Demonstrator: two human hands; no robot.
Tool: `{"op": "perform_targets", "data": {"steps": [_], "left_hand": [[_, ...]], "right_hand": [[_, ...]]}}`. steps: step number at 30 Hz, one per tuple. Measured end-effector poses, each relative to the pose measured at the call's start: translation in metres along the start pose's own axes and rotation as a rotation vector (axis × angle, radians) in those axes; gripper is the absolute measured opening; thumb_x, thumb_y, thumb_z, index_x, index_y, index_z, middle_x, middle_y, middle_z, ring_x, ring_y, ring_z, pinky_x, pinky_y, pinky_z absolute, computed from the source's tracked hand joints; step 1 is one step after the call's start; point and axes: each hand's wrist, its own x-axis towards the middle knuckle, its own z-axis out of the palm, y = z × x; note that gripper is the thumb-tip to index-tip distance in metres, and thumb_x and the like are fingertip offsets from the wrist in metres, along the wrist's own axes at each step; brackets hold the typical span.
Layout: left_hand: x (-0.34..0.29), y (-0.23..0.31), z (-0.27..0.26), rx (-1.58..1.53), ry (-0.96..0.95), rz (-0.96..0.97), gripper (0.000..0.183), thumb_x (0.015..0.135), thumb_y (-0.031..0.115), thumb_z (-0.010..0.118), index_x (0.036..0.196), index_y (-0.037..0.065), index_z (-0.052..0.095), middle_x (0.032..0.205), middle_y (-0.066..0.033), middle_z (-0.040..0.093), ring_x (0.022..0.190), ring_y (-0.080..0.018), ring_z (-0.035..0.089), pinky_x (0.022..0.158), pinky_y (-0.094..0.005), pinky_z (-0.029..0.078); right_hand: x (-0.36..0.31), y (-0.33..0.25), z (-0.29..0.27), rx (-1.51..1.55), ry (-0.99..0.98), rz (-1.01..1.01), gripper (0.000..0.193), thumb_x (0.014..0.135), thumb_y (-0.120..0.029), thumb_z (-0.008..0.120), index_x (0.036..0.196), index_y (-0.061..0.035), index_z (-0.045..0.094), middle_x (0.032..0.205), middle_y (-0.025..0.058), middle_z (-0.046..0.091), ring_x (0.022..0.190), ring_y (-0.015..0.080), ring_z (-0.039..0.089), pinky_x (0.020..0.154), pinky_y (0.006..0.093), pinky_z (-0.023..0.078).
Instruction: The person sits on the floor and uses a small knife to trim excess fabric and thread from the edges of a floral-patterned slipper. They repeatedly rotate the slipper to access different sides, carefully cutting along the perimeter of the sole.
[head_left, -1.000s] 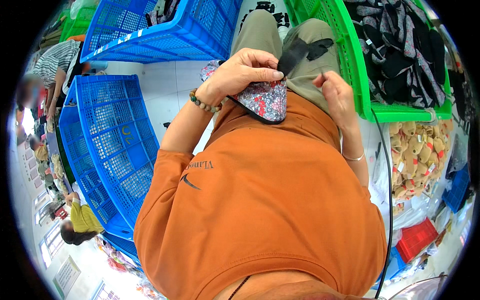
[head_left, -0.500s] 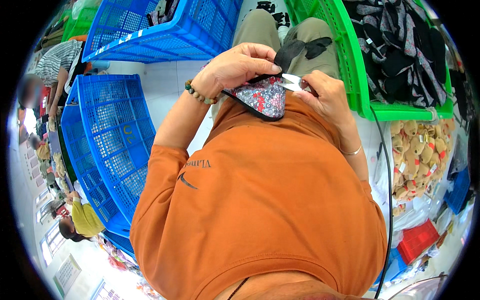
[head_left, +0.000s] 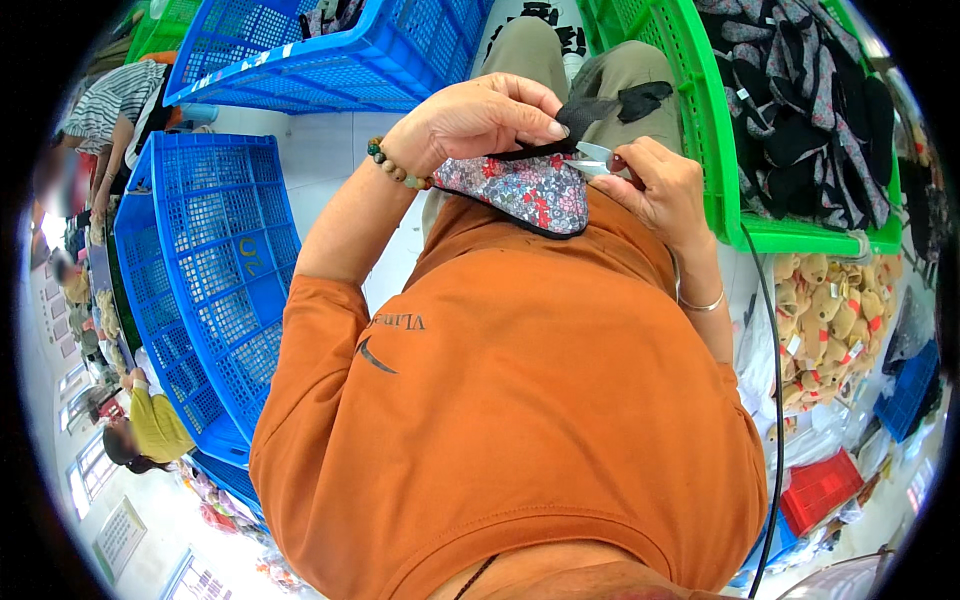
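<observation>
My left hand [head_left: 485,122] is closed on the black edge of a floral fabric piece [head_left: 525,193], which hangs over my lap with its grey, red and white print showing. From its upper edge a black strap [head_left: 585,112] runs out over my knee. In my right hand [head_left: 655,188] is a pair of small thread snips [head_left: 592,160], fingers wrapped round the handles. The blades point left and lie against the fabric's black edging, close to my left fingertips. Whether a thread lies between the blades is too small to tell.
A green crate [head_left: 725,190] of similar black and floral pieces [head_left: 800,110] stands at my right. Blue crates [head_left: 225,270] are at my left and ahead [head_left: 300,70]. Beyond the green crate lie tan plush toys [head_left: 825,320]. A black cable [head_left: 775,400] hangs at my right.
The fabric piece has turned and shifted slightly right, showing more print. The snips have moved slightly right and their blades sit at the black edging. Both hands keep their hold.
</observation>
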Motion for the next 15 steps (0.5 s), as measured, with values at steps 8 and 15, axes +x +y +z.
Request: {"op": "perform_targets", "data": {"steps": [8,15], "left_hand": [[-0.003,-0.003,-0.004,-0.025,-0.004,0.001,0.012,0.08,0.0,0.064,0.091,0.0,0.067,0.091,-0.0094,0.067,0.085,-0.0157,0.063,0.082,-0.029,0.049],[0.004,0.002,0.003,0.005,0.055,-0.052,0.007,0.081,0.004,0.066,0.088,0.003,0.067,0.08,-0.0029,0.064,0.073,-0.0112,0.057,0.071,-0.0263,0.047]], "right_hand": [[0.002,-0.001,-0.003,0.046,-0.015,0.003,0.032,0.073,-0.036,0.072,0.074,-0.0066,0.059,0.066,0.0027,0.057,0.051,0.0174,0.056,0.045,0.0278,0.042],[0.01,0.004,0.006,0.051,-0.027,-0.11,0.033,0.075,-0.037,0.07,0.074,-0.0057,0.059,0.064,0.0032,0.056,0.054,0.0197,0.056,0.047,0.0293,0.043]]}}
